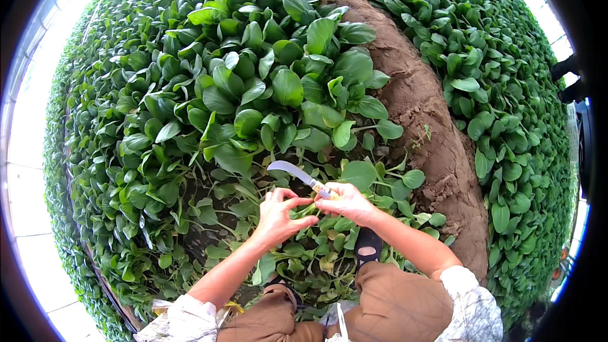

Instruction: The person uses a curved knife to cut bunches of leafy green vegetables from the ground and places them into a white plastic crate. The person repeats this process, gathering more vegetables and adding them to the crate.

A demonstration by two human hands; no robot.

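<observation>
My right hand (pixel 349 203) grips the patterned handle (pixel 326 191) of a knife. Its curved, hooked blade (pixel 290 169) points up and left over the plants. Facing it from the left is my left hand (pixel 280 216), with thumb and forefinger spread apart towards the right fingertips. A few pale green stalks (pixel 308 211) show between the two hands; whether the left fingers touch them is unclear. Under both hands lie low, loose-looking leaves and stems (pixel 294 249). Just ahead stands a dense patch of broad-leaved greens, like pak choi (pixel 266 85).
A bare soil ridge (pixel 422 128) curves along the right side, with another bed of greens (pixel 503 152) beyond. My dark shoe (pixel 368 247) rests among cut-looking leaves, below my brown-trousered knees (pixel 403 299). Dark shapes, perhaps part of another person (pixel 572 80), appear at the far right.
</observation>
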